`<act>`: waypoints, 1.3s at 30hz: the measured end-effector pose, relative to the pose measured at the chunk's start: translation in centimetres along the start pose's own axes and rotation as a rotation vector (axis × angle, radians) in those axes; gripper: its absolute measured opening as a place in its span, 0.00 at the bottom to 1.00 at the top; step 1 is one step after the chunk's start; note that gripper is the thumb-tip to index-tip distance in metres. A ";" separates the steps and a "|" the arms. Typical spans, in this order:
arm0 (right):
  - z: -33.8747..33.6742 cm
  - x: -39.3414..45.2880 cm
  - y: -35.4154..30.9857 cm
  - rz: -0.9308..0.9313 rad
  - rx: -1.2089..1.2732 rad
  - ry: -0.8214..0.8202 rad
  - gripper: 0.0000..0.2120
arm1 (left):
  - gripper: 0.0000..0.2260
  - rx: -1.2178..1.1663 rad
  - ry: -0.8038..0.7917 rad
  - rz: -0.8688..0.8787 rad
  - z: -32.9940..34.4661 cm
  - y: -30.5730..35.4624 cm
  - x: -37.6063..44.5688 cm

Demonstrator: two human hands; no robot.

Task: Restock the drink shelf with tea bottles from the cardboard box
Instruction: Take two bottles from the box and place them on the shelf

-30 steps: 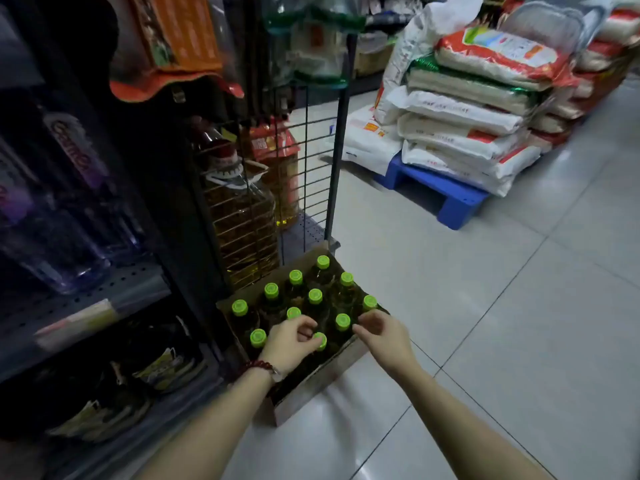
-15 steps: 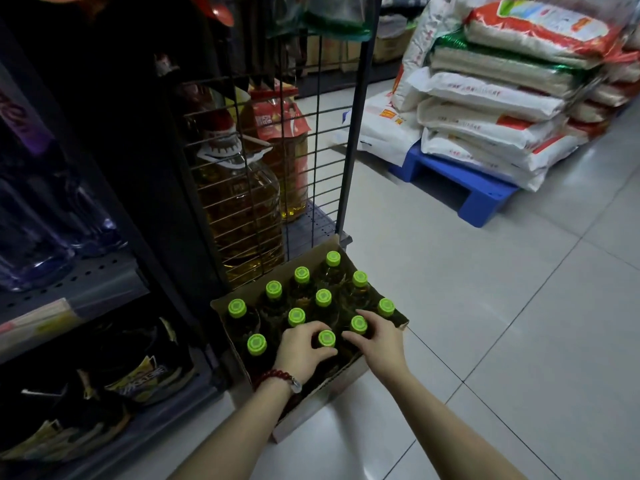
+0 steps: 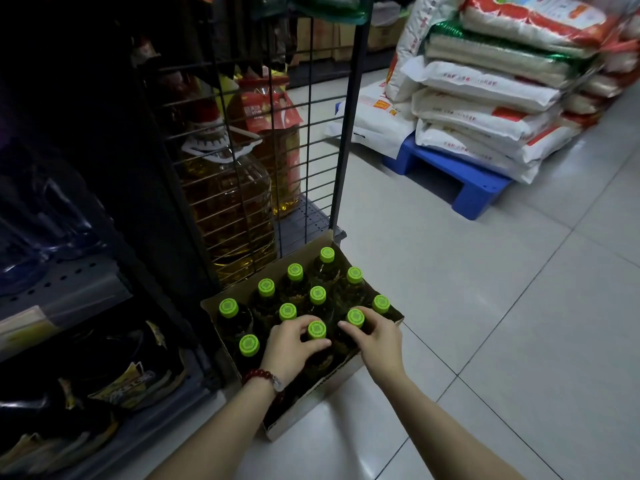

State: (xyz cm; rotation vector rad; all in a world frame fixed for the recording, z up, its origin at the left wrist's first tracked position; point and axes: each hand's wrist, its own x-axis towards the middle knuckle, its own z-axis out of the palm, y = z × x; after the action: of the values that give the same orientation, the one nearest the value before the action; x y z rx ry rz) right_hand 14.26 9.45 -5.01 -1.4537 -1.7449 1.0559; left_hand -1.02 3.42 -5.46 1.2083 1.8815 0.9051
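A person is bending over a cardboard box (image 3: 341,382) that is sitting on the tiled floor (image 3: 485,306), right beside the dark shelf (image 3: 65,285). The box is staying close to the shelf, probably so the bottles have only a short way to go.

The tea bottles (image 3: 294,282) are standing upright in the box, packed in rows, with bright green caps pointing up. That is why the hands are coming down from above: the tops are the easy part to reach.

The left hand (image 3: 289,346) is curling around the neck of a near bottle (image 3: 317,330). Its fingers are half closed around the neck, and the green cap is poking up between finger and thumb. It looks like a hold, but I cannot tell how tight it is. A red bead bracelet (image 3: 258,375) is sitting on that wrist.

The right hand (image 3: 375,337) is curling around the next bottle (image 3: 355,317) to the right, with its fingers bent round the neck under the cap. Both bottles are sitting down in the box, not lifted.

Big oil jugs (image 3: 228,209) are standing behind a wire grid (image 3: 308,150) past the box. Rice sacks (image 3: 485,98) are piling on a blue pallet (image 3: 460,181), well apart from the box.

I think the job is only starting, since the box looks nearly full.
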 end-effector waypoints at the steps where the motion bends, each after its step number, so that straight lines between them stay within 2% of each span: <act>1: -0.3 -0.1 -0.6 -0.011 -0.007 0.007 0.10 | 0.14 -0.003 0.025 0.017 -0.2 0.4 -0.2; 7: -4.1 -0.9 -7.1 -0.075 -0.056 0.001 0.13 | 0.16 -0.036 0.155 0.071 -3.6 6.3 -2.3; 11: -7.7 -1.4 -13.9 -0.097 -0.011 -0.011 0.11 | 0.13 -0.037 0.187 0.105 -7.8 13.0 -3.9; 21: -17.4 -0.2 -32.9 -0.160 -0.008 -0.085 0.10 | 0.14 -0.039 0.222 0.155 -20.1 31.7 -6.6; 26: -23.8 -0.4 -43.0 -0.229 -0.008 -0.099 0.05 | 0.16 0.015 0.204 0.212 -25.9 41.5 -8.6; 33: -32.1 -2.3 -57.4 -0.284 0.021 -0.089 0.07 | 0.10 -0.088 0.233 0.263 -33.1 54.7 -13.7; 39: -37.1 -3.7 -68.6 -0.353 0.020 -0.078 0.09 | 0.13 -0.191 0.280 0.280 -39.8 63.7 -17.5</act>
State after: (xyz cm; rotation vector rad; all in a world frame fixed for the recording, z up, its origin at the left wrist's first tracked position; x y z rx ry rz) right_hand 13.92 7.72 73.05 -1.0514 -1.9499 0.9459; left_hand -1.87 0.21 71.64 1.2997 1.8107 1.4367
